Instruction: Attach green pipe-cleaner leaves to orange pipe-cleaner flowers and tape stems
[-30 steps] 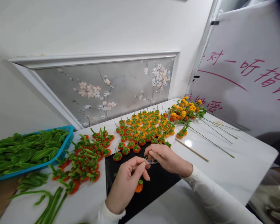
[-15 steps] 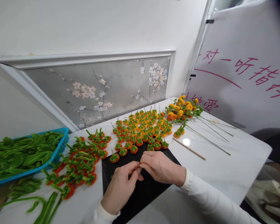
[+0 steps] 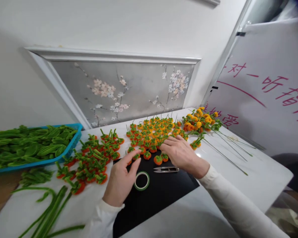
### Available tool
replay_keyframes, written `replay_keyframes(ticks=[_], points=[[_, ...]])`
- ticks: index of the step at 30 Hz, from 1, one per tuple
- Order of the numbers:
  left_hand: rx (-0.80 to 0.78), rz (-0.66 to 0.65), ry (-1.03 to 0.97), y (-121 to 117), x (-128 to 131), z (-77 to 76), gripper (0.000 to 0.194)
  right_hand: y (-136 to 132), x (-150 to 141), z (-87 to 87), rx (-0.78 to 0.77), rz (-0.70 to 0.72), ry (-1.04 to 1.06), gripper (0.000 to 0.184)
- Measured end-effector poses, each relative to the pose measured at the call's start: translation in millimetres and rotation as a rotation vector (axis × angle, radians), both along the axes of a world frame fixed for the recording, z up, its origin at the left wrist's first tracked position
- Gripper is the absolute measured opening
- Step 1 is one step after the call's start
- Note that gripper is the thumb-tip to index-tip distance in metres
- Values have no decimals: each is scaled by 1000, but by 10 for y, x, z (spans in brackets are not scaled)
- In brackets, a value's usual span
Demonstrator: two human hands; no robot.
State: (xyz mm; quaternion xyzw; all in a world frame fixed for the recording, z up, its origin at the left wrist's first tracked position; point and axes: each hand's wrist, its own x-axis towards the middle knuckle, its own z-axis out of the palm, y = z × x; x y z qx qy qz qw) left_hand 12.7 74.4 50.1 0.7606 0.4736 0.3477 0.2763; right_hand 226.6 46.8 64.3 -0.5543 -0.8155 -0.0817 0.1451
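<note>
My left hand [image 3: 121, 178] is open over the left part of a black mat [image 3: 151, 208], thumb and fingers apart beside small orange fuzzy flower heads with green backs. My right hand [image 3: 180, 155] reaches over the front of the flower cluster [image 3: 149, 132], fingers bent down and drawn together; what they pinch is hidden. Just under its fingertips stands an orange flower head [image 3: 158, 160]. On the mat between my hands lie a roll of green tape [image 3: 141, 180] and metal thread snips [image 3: 166, 169].
At left, a blue basket [image 3: 74, 140] holds green fuzzy leaves. Orange flower heads [image 3: 89, 165] with green stems stand beside it, near loose green stems [image 3: 49, 215]. Yellow-orange flowers [image 3: 201, 119] on long stems lie at the back right of the white table [image 3: 258, 175].
My hands were together over the mat and have parted. The right one has moved forward to the flowers, the left one has opened. The tape roll and snips have come into sight.
</note>
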Motion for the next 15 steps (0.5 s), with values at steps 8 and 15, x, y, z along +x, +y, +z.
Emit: replay_keyframes(ticks=[8,15], points=[[47,26,-91,21,-72,-13,32,185,-47,-74,63,-38,-117,15],[39,-11,-69,-20,-23,16,28,180,-104,-69,69,-38,-110,16]])
